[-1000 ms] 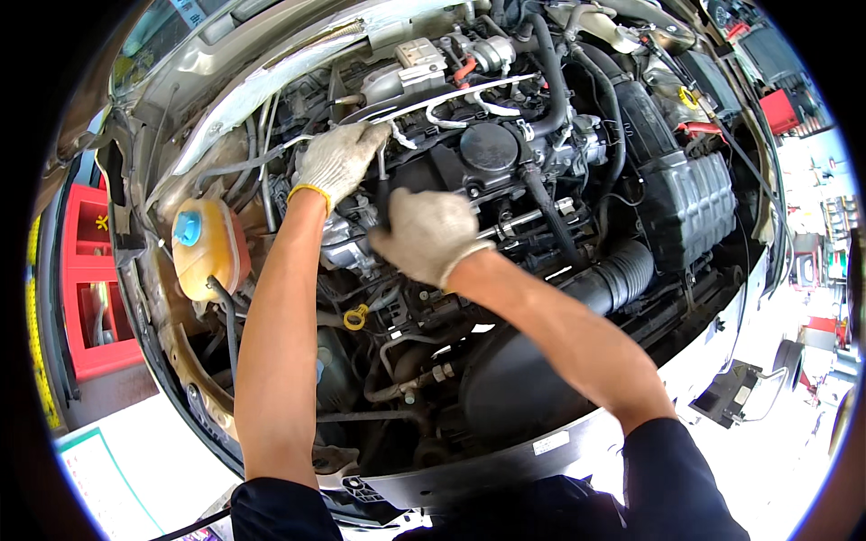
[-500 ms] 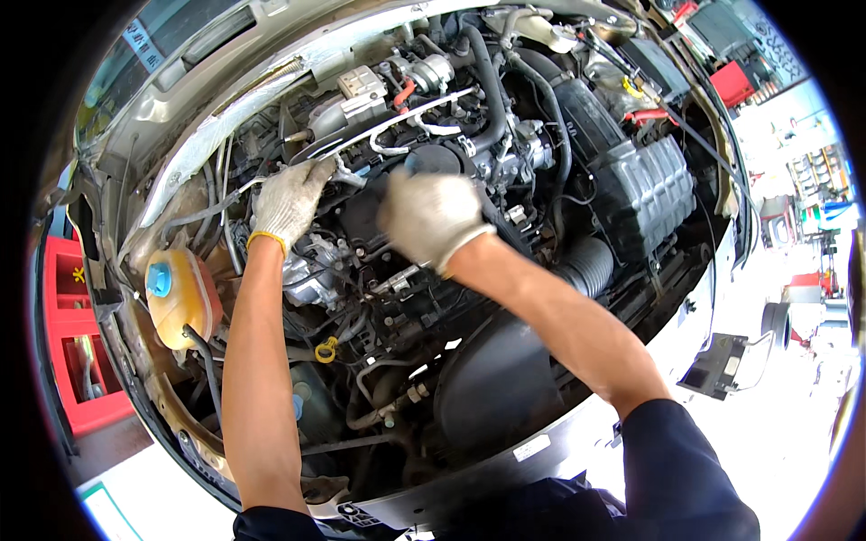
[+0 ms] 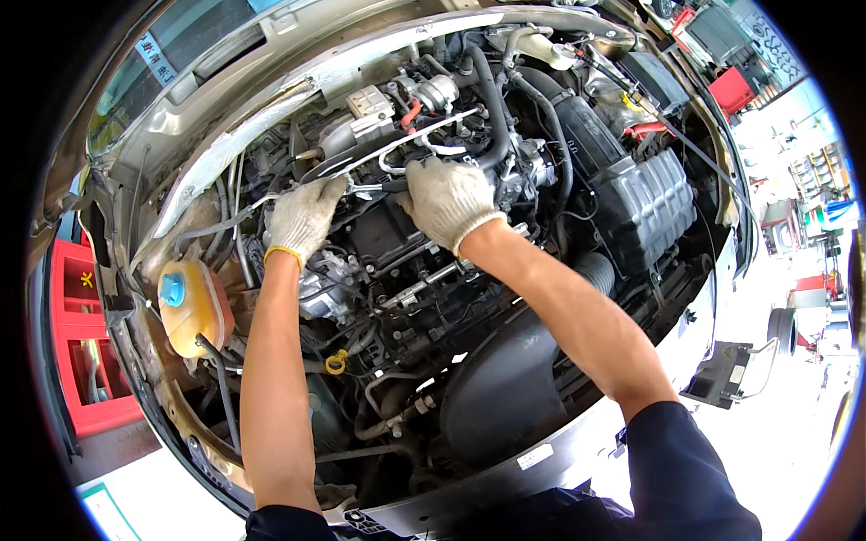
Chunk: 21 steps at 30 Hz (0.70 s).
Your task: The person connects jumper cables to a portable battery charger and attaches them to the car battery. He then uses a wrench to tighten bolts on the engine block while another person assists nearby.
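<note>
My left hand (image 3: 305, 216) and right hand (image 3: 449, 202), both in off-white knit gloves, are over the middle of an open engine bay. Between them lies a ratchet-like hand tool (image 3: 365, 188) with a bright metal shaft and a dark grip. The left fingers curl down around its left end, whose tip is hidden. At the other end, my right hand is closed on the dark grip. Just below sits a flat black engine cover (image 3: 386, 231). A pale metal pipe (image 3: 410, 142) runs slantwise behind the tool.
A yellowed coolant tank (image 3: 191, 311) with a blue cap stands left of my forearm. Nearer me are a yellow dipstick ring (image 3: 336, 362) and a large curved black duct (image 3: 496, 383). A ribbed black air filter box (image 3: 649, 203) lies right. Hoses crowd the back.
My right hand, blurred before, has moved up and slightly right and is now on the tool's grip. My left hand stays at the tool's left end. The view has shifted slightly.
</note>
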Each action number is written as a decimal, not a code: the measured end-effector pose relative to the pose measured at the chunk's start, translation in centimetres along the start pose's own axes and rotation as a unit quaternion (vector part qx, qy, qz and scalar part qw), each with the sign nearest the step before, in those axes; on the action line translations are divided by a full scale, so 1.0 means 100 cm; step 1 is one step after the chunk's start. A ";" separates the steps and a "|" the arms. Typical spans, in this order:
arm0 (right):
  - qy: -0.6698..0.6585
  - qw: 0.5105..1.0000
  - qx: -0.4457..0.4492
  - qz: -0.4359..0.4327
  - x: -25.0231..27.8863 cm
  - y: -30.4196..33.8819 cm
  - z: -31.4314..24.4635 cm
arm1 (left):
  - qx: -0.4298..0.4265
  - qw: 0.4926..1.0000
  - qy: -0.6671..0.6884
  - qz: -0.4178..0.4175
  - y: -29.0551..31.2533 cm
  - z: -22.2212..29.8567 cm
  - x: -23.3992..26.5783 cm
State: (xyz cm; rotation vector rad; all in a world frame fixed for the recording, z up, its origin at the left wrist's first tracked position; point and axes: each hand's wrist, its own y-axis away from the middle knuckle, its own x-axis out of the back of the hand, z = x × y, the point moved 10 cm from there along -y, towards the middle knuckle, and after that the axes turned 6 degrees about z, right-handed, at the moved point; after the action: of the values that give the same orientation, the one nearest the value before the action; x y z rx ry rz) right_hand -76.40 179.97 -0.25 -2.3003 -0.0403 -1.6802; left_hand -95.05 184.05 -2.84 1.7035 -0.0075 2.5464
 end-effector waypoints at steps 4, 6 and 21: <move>-0.028 0.994 0.011 -0.104 -0.028 0.019 -0.038 | -0.028 1.000 -0.002 0.008 -0.005 -0.004 -0.007; -0.106 0.988 -0.028 -0.110 -0.043 0.035 -0.069 | -0.033 0.999 0.002 -0.003 -0.007 -0.002 -0.008; -0.134 0.979 -0.043 -0.144 -0.034 0.040 -0.086 | -0.020 1.000 -0.014 0.005 -0.006 0.003 -0.002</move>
State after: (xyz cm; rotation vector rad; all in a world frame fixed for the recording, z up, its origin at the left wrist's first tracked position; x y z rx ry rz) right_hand -84.69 174.51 -1.90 -2.6796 -0.3817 -1.5050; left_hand -94.70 184.66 -2.95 1.7293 -0.0681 2.5107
